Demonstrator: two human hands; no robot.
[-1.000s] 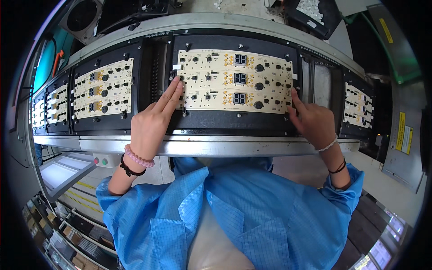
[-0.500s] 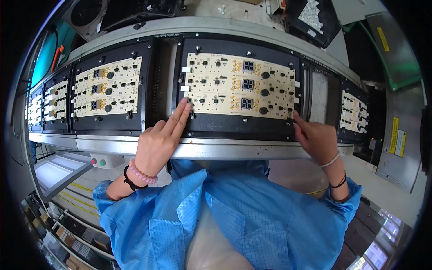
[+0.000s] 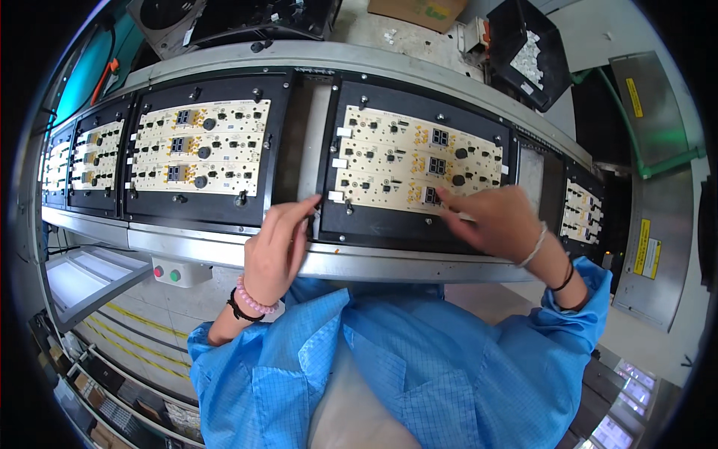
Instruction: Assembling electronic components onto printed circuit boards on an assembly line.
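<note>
Three cream circuit boards [image 3: 407, 159] lie in rows in a black fixture [image 3: 389, 223] on the line in front of me. Each carries a two-digit display, a round black part and small black switches. White tabs stick out at their left ends. My left hand [image 3: 277, 243] rests by the fixture's lower left edge, index finger stretched toward the frame, nothing visible in it. Over the nearest board, my right hand [image 3: 497, 224] hides its right part. Its fingertip is at the two-digit display [image 3: 431, 196], with the thumb apart below.
Another black fixture [image 3: 206, 208] with similar boards stands to the left, and one more [image 3: 582, 209] at the right. A metal rail [image 3: 359, 262] runs along the near side. Behind the line are a black bin [image 3: 550, 56] of white pieces and a cardboard box [image 3: 419, 11].
My right hand has moved left from the boards' right end to the nearest display. My left hand has come off the board's lower left corner to the fixture's edge. The view has shifted.
</note>
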